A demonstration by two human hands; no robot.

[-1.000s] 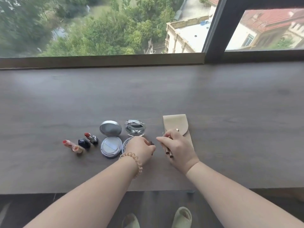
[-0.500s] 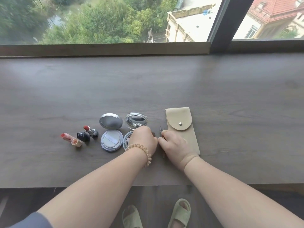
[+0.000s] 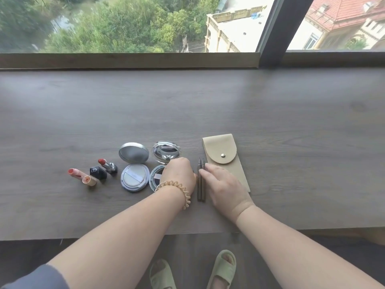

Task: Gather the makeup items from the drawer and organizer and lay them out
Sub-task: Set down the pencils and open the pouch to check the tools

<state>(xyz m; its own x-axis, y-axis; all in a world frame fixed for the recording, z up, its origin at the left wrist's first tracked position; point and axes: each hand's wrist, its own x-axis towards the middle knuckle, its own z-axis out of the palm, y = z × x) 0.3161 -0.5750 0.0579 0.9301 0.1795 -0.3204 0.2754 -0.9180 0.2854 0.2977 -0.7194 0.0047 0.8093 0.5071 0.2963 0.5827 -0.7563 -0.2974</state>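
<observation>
While two brown liner pens [image 3: 201,180] lie side by side between the curled, empty-looking left hand [image 3: 179,174] and flat, loose right hand [image 3: 224,184], tips are best nudged level beside the beige pouch [image 3: 226,157].

1. You have two open lipsticks: a pink one [image 3: 77,174] and a red one [image 3: 107,165].
2. You have one black lipstick cap [image 3: 98,172] lying between them.
3. You have two round compacts, both lids up: a silver one [image 3: 134,165] and a clear one [image 3: 164,157].
4. You have two slim brown pencils [image 3: 201,180] lying side by side.
5. You have one beige snap pouch [image 3: 224,155].
</observation>
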